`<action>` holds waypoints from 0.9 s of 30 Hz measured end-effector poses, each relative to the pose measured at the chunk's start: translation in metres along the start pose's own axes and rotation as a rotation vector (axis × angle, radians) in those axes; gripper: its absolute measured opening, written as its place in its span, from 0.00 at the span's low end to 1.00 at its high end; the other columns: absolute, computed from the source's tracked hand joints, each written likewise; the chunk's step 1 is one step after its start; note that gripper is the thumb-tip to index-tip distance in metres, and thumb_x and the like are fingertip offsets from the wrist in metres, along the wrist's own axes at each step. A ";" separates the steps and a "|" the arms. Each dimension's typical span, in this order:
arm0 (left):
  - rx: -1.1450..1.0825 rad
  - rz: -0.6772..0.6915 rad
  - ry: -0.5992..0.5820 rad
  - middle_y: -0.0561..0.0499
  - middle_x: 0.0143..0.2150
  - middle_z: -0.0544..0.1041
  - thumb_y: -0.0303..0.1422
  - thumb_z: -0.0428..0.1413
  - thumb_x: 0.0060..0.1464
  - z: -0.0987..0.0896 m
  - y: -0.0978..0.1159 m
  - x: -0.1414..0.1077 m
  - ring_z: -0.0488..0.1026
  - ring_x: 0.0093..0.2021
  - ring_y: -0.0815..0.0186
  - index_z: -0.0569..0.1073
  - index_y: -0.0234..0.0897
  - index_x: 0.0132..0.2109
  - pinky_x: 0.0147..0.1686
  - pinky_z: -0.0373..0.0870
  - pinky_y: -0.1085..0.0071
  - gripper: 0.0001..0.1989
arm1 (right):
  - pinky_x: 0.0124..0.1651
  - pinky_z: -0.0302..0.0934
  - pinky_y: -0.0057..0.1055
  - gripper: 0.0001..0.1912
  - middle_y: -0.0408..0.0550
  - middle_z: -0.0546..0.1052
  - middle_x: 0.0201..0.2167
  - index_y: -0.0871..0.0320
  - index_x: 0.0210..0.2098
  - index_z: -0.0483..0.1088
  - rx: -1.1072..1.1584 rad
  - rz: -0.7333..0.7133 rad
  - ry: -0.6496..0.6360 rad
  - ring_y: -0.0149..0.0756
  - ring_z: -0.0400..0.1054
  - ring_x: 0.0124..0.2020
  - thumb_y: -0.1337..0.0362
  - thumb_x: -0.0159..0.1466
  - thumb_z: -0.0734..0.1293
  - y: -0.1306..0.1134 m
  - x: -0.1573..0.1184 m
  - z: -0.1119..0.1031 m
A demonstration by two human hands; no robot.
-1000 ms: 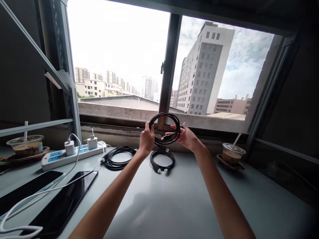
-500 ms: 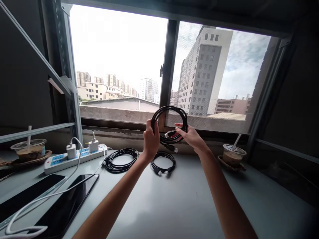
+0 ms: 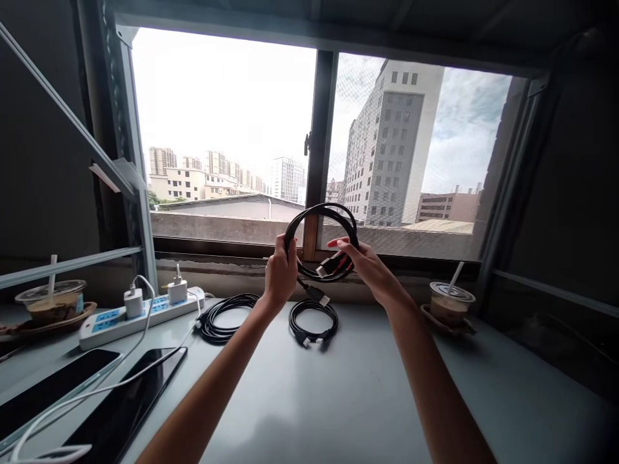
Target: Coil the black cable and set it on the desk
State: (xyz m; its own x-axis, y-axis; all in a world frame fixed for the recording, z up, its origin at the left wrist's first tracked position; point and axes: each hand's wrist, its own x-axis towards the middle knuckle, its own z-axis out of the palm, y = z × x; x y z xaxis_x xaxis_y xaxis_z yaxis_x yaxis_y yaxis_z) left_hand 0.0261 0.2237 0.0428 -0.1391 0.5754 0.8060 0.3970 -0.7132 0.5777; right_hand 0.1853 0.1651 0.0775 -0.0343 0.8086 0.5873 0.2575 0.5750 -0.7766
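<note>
Between my hands a coiled black cable (image 3: 322, 209) is held up above the table, in front of the window frame. My left hand (image 3: 281, 267) is closed round the left side of the coil. My right hand (image 3: 362, 261) grips its right side, thumb across the loop. One plug (image 3: 329, 265) with a pale metal tip sits inside the loop near my right fingers; another plug (image 3: 318, 295) dangles below. Under them on the table lies a smaller coiled black cable (image 3: 313, 306), both its plugs toward me. Left of it is a thicker black cable coil (image 3: 217, 335), partly behind my left forearm.
At the left stands a white power strip (image 3: 104, 333) with two chargers and white cords. Two phones (image 3: 138, 393) lie before it. Lidded drink cups stand on the left (image 3: 53, 303) and right (image 3: 451, 301). A metal shelf frame (image 3: 140, 161) surrounds the window.
The held coil has turned and its loops have spread slightly; the plug inside has tilted. My hands sit a little further left in view, and the camera has shifted slightly.
</note>
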 end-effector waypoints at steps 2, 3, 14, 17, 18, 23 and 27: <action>0.133 0.002 -0.014 0.57 0.19 0.67 0.39 0.42 0.62 -0.004 0.000 0.002 0.66 0.19 0.66 0.64 0.39 0.44 0.24 0.59 0.73 0.12 | 0.32 0.60 0.27 0.21 0.46 0.73 0.27 0.60 0.35 0.74 -0.080 -0.036 0.013 0.33 0.68 0.29 0.49 0.60 0.60 0.006 0.002 -0.001; 0.181 0.001 -0.011 0.57 0.19 0.66 0.39 0.42 0.62 -0.005 0.000 0.003 0.66 0.19 0.66 0.65 0.39 0.45 0.24 0.59 0.73 0.12 | 0.32 0.60 0.28 0.21 0.47 0.73 0.28 0.61 0.35 0.74 -0.119 -0.044 0.028 0.33 0.68 0.29 0.49 0.60 0.60 0.010 0.004 -0.002; -0.086 0.072 -0.078 0.59 0.17 0.65 0.40 0.45 0.60 -0.008 0.007 0.001 0.64 0.16 0.70 0.62 0.39 0.40 0.19 0.58 0.77 0.09 | 0.23 0.58 0.24 0.30 0.43 0.69 0.18 0.59 0.39 0.74 -0.062 0.024 -0.039 0.29 0.64 0.20 0.41 0.60 0.56 -0.003 -0.003 -0.006; -0.122 0.063 -0.234 0.59 0.16 0.67 0.40 0.48 0.58 -0.011 0.009 0.003 0.65 0.16 0.70 0.62 0.39 0.36 0.19 0.60 0.77 0.09 | 0.23 0.57 0.23 0.29 0.44 0.70 0.18 0.60 0.32 0.76 -0.132 0.012 -0.067 0.28 0.64 0.20 0.42 0.61 0.56 -0.007 -0.006 -0.012; -0.139 0.061 -0.273 0.58 0.16 0.68 0.40 0.48 0.58 -0.012 0.009 0.004 0.67 0.16 0.70 0.62 0.38 0.35 0.19 0.61 0.77 0.10 | 0.24 0.57 0.23 0.29 0.44 0.70 0.18 0.60 0.31 0.77 -0.153 0.011 -0.093 0.28 0.64 0.20 0.43 0.61 0.56 -0.007 -0.006 -0.013; -0.484 -0.126 -0.342 0.60 0.10 0.61 0.40 0.51 0.54 -0.014 0.014 0.006 0.64 0.11 0.69 0.63 0.37 0.29 0.13 0.56 0.76 0.12 | 0.26 0.59 0.24 0.25 0.43 0.70 0.17 0.60 0.33 0.77 -0.195 -0.019 -0.249 0.29 0.66 0.21 0.47 0.63 0.57 -0.005 -0.007 -0.011; -0.610 -0.339 -0.319 0.62 0.08 0.51 0.33 0.55 0.47 -0.023 0.031 0.007 0.52 0.07 0.76 0.57 0.38 0.18 0.09 0.46 0.77 0.17 | 0.29 0.62 0.26 0.21 0.47 0.75 0.22 0.61 0.36 0.74 -0.236 -0.082 -0.269 0.33 0.71 0.26 0.50 0.62 0.59 -0.006 -0.010 -0.007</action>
State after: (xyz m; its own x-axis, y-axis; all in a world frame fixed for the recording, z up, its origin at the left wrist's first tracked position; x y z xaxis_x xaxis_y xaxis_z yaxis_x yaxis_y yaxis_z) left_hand 0.0161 0.1965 0.0690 0.1409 0.8237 0.5492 -0.2043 -0.5186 0.8302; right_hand 0.1907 0.1530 0.0778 -0.3091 0.7831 0.5397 0.4580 0.6199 -0.6372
